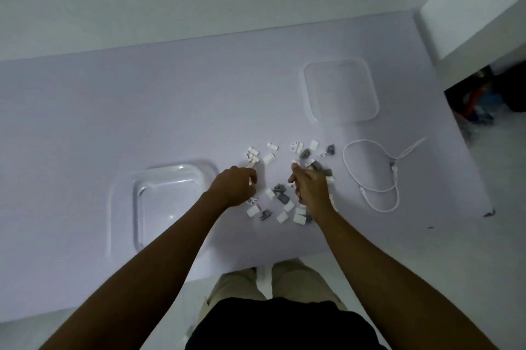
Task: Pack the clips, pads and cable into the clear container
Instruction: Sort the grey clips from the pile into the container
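Small white and grey clips and white pads lie scattered in the middle of the pale lilac table. My left hand hovers at the left of the pile, its fingers curled over white clips. At the right side my right hand pinches a small white piece between thumb and fingers. A white cable lies looped to the right of the pile. The clear container stands to the left, and I see nothing inside it.
A clear square lid lies flat at the back right. The table's right edge drops to the floor, where dark clutter sits under a white ledge. The near edge of the table runs just in front of my legs.
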{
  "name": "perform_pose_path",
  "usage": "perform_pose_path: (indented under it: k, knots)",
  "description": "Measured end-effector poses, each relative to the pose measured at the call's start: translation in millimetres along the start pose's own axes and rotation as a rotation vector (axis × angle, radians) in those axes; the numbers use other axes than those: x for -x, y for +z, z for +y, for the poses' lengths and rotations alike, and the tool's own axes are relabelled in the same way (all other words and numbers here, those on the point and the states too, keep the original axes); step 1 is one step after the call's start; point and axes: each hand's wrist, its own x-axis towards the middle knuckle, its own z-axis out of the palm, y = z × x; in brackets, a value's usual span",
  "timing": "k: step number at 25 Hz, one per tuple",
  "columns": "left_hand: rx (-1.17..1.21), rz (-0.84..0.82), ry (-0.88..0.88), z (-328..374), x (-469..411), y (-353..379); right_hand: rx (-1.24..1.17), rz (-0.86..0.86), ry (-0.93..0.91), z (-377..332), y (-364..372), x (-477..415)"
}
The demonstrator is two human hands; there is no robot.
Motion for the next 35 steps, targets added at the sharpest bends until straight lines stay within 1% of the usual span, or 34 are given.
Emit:
perform_pose_path:
  k: [2, 3, 5, 6, 9, 10, 12, 13, 14, 15, 17, 18, 19, 20, 21, 22, 24, 27, 29, 32, 35]
  knots:
    - [-0.06, -0.003, 0.047, 0.2, 4.7, 4.1, 0.362, -0.009, -0.241, 14.3, 2.9, 4.0]
    - [-0.085, 0.007, 0.072, -0.4, 5.6, 7.5, 0.516, -0.045, -0.315, 20.9, 4.6, 3.8]
    - [-0.121, 0.026, 0.096, -2.7, 5.4, 14.4, 0.716, -0.088, -0.33, 29.2, 9.4, 1.7]
    - [-0.136, 0.034, 0.097, -4.4, 4.3, 17.1, 0.778, -0.088, -0.316, 32.7, 12.6, 0.2]
    - [-0.161, 0.045, 0.088, -12.2, -1.9, 25.8, 0.949, -0.062, -0.39, 40.1, 21.1, -3.5]
    - [-0.156, 0.054, 0.079, -13.1, -3.2, 28.0, 0.963, -0.051, -0.399, 40.0, 21.9, -2.4]
    - [-0.072, 0.054, 0.067, -16.6, -5.1, 32.3, 0.954, -0.051, -0.403, 39.5, 22.6, -2.3]
    - [0.04, 0.054, 0.054, -18.4, -4.2, 33.4, 0.937, -0.065, -0.404, 39.4, 23.0, -3.1]
    - [0.192, 0.054, 0.041, -17.3, -4.2, 32.0, 0.878, -0.072, -0.388, 38.9, 22.0, -4.8]
    - [0.353, 0.056, 0.018, -15.8, -2.8, 29.3, 0.751, -0.061, -0.344, 36.4, 22.2, -3.6]
    - [0.689, 0.054, -0.079, -13.2, 0.9, 20.1, 0.337, 0.009, -0.177, 25.3, 19.4, 1.3]
    - [0.856, 0.028, -0.123, -10.7, 3.1, 15.1, 0.084, 0.035, -0.046, 18.2, 14.4, 6.8]
    - [0.999, -0.018, -0.157, -7.8, 6.1, 9.6, -0.169, 0.023, 0.083, 13.1, 8.2, 14.0]
    - [1.102, -0.074, -0.178, -5.8, 8.7, 5.0, -0.403, -0.025, 0.203, 9.0, 1.0, 22.8]
    - [1.166, -0.129, -0.192, -3.8, 11.2, 1.5, -0.575, -0.077, 0.285, 6.4, -7.3, 31.4]
    - [1.203, -0.184, -0.193, -2.3, 13.6, -1.1, -0.679, -0.118, 0.324, 6.2, -14.8, 38.7]
    - [1.256, -0.281, -0.177, -0.3, 18.8, -2.8, -0.778, -0.179, 0.32, 7.1, -27.8, 51.6]
    - [1.34, -0.394, -0.135, 4.2, 22.9, -0.7, -0.822, -0.196, 0.246, 6.5, -42.3, 69.6]
    - [1.302, -0.425, -0.1, 7.5, 24.4, 1.7, -0.812, -0.176, 0.201, 7.8, -48.7, 76.6]
    - [1.154, -0.424, -0.054, 9.2, 22.8, 12.2, -0.786, -0.059, 0.186, 11.2, -55.9, 77.5]
    - [1.04, -0.428, -0.056, 15.8, 22.4, 18.2, -0.686, 0.133, 0.226, 18.7, -65.0, 71.6]
